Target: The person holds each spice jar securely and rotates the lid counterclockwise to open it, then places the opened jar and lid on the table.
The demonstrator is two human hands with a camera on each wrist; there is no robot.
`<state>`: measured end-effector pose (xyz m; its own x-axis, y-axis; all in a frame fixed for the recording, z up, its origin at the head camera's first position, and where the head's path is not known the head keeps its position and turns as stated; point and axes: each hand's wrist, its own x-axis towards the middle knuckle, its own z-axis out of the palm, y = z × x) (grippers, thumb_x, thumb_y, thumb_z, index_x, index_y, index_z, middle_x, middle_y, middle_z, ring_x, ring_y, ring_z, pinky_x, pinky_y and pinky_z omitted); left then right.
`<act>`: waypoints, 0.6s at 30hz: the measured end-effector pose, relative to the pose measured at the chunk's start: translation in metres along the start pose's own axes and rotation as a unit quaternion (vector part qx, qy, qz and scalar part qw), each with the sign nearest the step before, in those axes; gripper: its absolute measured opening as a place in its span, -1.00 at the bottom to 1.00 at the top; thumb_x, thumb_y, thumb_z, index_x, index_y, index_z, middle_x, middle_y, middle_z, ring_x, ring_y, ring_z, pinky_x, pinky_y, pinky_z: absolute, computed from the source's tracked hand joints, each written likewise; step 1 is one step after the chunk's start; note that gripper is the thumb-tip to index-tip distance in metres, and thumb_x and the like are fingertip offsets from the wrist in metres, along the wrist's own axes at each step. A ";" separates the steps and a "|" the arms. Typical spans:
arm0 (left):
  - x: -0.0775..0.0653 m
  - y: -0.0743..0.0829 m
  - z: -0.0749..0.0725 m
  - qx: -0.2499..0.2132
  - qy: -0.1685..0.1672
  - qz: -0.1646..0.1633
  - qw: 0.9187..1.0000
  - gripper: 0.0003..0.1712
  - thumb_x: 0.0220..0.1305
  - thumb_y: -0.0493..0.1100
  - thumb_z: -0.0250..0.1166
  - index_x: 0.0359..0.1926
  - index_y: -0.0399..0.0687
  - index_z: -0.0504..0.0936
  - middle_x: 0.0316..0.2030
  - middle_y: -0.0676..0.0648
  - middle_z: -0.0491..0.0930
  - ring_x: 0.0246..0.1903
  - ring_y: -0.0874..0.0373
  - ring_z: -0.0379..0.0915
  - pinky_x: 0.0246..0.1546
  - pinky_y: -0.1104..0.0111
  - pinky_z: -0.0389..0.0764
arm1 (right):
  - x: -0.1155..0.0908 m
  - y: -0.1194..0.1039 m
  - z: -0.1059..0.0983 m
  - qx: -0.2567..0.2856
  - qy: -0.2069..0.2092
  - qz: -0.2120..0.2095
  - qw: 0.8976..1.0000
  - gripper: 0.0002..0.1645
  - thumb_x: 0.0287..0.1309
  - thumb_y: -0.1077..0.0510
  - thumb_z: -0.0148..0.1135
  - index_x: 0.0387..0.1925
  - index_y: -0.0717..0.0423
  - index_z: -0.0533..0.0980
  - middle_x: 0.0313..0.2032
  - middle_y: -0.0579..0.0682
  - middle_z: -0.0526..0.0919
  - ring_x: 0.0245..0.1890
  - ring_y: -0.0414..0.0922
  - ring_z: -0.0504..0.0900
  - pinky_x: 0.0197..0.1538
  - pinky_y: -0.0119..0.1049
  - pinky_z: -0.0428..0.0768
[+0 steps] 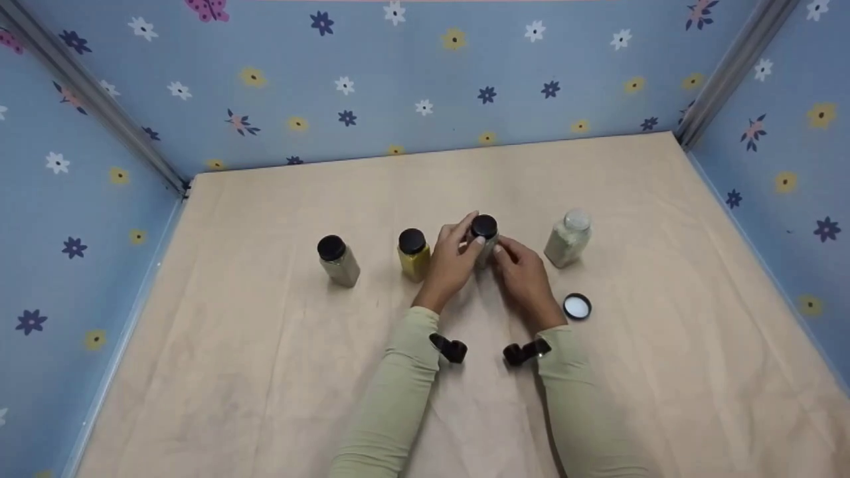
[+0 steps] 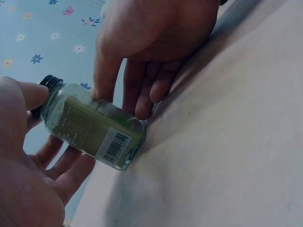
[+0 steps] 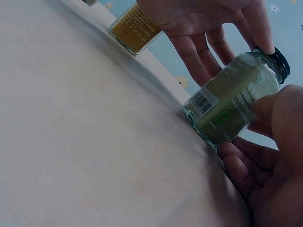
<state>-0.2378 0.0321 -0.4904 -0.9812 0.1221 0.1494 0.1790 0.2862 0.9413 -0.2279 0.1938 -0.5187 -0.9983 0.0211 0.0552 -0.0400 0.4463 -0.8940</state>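
A glass seasoning powder jar [image 1: 484,240] with a black cap and greenish powder stands between both hands. My left hand [image 1: 455,262] pinches its cap [image 3: 279,65] from the left, the lower fingers spread beside the glass. Lower on the body, my right hand [image 1: 524,275] grips the jar with thumb and fingers. A printed label and barcode [image 2: 115,146] show on the glass. Just left of my left hand is a capped jar of yellow powder [image 1: 415,255]. To the right of my right hand, a jar of pale powder [image 1: 568,240] has no black cap on it.
A loose black-rimmed cap [image 1: 577,307] lies with its white inside up, near the right wrist. Farther left stands another black-capped jar [image 1: 340,262] of greyish powder. Beige cloth [image 1: 232,372] covers the table, and flowered blue panels [image 1: 372,73] rise around it.
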 end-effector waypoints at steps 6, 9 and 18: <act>0.000 -0.001 0.001 -0.001 0.010 -0.001 1.000 -0.45 0.44 -0.11 0.22 0.41 0.07 0.44 0.08 -0.10 0.43 0.11 0.08 0.47 0.14 0.38 0.49 | 0.000 0.001 0.000 0.001 0.000 0.001 1.000 -0.52 0.49 -0.03 0.07 0.32 0.02 0.50 0.16 0.03 0.61 0.11 -0.07 0.56 0.23 -0.10 0.46; 0.000 -0.001 0.001 0.000 0.017 0.000 1.000 -0.46 0.42 -0.10 0.25 0.39 0.09 0.46 0.07 -0.08 0.45 0.09 0.09 0.49 0.11 0.39 0.51 | 0.001 0.002 0.001 0.004 0.002 0.001 1.000 -0.52 0.49 -0.03 0.08 0.31 0.02 0.51 0.15 0.03 0.63 0.10 -0.07 0.57 0.22 -0.11 0.46; -0.001 -0.005 -0.002 -0.006 0.019 0.013 1.000 -0.49 0.45 -0.09 0.23 0.38 0.03 0.47 0.09 -0.06 0.48 0.08 0.12 0.51 0.12 0.35 0.52 | 0.001 0.003 0.002 0.013 0.004 0.002 1.000 -0.53 0.48 -0.03 0.09 0.30 0.02 0.52 0.15 0.03 0.63 0.11 -0.06 0.56 0.23 -0.11 0.46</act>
<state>-0.2377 0.0291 -0.4945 -0.9782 0.0935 0.1857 0.2045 0.2716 0.9404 -0.2293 0.1936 -0.5216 -0.9980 0.0304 0.0547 -0.0367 0.4235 -0.9052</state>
